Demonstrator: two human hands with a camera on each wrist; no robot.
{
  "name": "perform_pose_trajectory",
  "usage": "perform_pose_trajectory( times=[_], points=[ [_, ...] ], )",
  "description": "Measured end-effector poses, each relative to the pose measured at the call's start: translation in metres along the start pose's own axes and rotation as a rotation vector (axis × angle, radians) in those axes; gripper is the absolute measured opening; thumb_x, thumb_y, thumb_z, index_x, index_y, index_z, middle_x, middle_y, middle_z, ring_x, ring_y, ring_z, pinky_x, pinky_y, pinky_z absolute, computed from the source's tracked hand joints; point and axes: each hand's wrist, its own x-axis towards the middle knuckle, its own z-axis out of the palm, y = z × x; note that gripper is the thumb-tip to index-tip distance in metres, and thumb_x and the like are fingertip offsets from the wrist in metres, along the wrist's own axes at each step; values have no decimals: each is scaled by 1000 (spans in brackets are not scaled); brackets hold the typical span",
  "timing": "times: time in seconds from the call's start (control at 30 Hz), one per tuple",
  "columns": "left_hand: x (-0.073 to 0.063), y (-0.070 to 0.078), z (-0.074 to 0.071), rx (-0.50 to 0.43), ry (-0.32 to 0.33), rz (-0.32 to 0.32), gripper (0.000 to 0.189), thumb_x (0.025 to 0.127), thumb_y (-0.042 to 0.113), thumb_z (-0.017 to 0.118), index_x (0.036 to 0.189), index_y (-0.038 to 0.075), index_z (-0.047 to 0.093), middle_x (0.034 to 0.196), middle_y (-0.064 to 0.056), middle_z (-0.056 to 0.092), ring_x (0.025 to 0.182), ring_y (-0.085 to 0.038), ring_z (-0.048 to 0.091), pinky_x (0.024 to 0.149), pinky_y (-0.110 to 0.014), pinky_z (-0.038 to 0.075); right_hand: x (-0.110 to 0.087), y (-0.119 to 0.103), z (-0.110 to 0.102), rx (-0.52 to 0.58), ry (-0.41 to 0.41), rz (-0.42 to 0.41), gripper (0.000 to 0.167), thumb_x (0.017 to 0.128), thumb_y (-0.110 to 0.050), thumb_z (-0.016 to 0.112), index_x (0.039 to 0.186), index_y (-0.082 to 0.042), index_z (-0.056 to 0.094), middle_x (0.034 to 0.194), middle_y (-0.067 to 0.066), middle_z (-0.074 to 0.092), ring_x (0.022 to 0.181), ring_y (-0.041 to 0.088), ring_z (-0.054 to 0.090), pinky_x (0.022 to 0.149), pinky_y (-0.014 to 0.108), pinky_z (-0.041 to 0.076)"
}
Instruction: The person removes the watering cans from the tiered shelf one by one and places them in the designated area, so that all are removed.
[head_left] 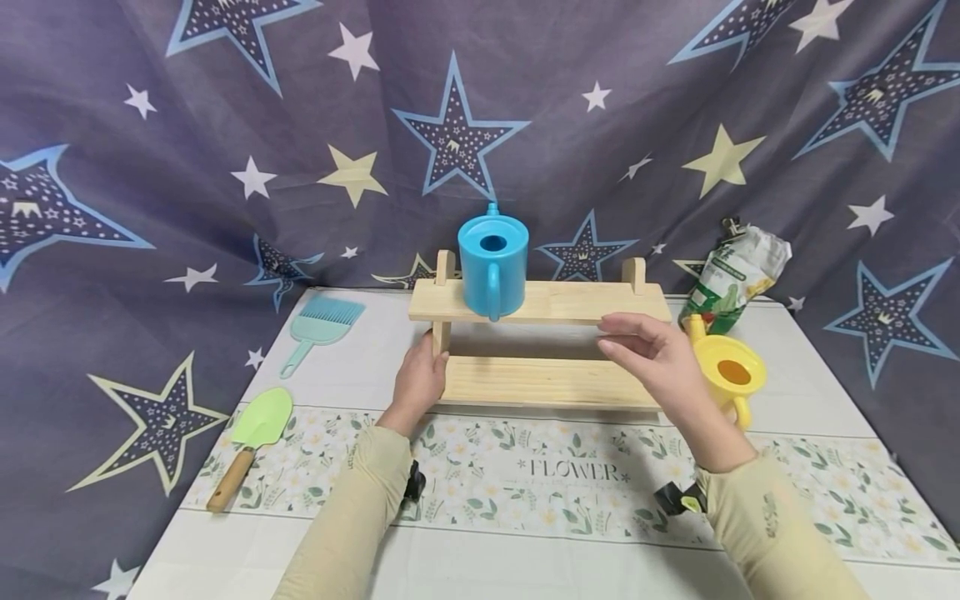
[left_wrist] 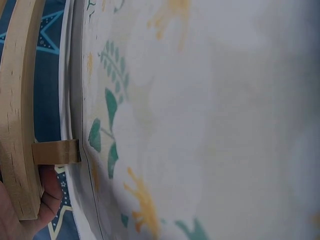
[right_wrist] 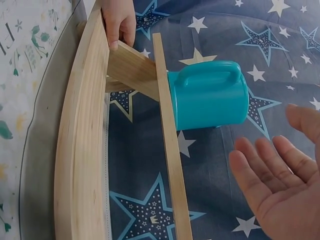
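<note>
A two-tier wooden shelf [head_left: 540, 382] stands on the table, with a blue watering can [head_left: 512, 275] upright on the left part of its upper board. My left hand [head_left: 417, 383] grips the shelf's left end at the lower board; in the left wrist view its fingers [left_wrist: 50, 197] curl round the wood. Beside the right end of the upper board, my right hand [head_left: 671, 367] holds nothing, its fingers extended and the thumb apart. The right wrist view shows this hand's palm [right_wrist: 285, 200] at a distance from the blue can.
A yellow watering can [head_left: 738, 358] stands right of the shelf, before a clipped bag [head_left: 731, 275]. At the left lie a teal brush [head_left: 318, 329] and a green trowel [head_left: 258, 421] with a wooden handle. A floral runner [head_left: 555, 483] crosses the table; a star-patterned cloth [head_left: 570, 150] hangs behind.
</note>
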Motion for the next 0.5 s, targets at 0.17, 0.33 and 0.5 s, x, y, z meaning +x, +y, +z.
perform_pose_trajectory(
  times=[0.17,0.33,0.5],
  points=[
    [0,0,0,0,-1,-5,55,104,26,43,153,8,24,144,-16,46,132,-33,42,108,-51,38,3,-2,3,-2,0,13,36,90,-7,72,120,8,61,106,-4,71,94,12,68,83,22,55],
    [1,0,1,4,-1,-7,56,104,26,42,153,9,24,145,-15,45,133,-33,41,109,-50,37,6,-1,6,8,-5,23,36,90,-8,72,121,8,61,106,-5,71,93,11,68,81,21,56],
    [1,-1,2,6,1,-7,56,104,27,42,154,9,24,145,-15,45,134,-32,41,109,-50,37,9,1,12,29,-26,30,37,90,-8,71,122,7,60,109,-1,71,91,10,68,78,21,56]
  ],
)
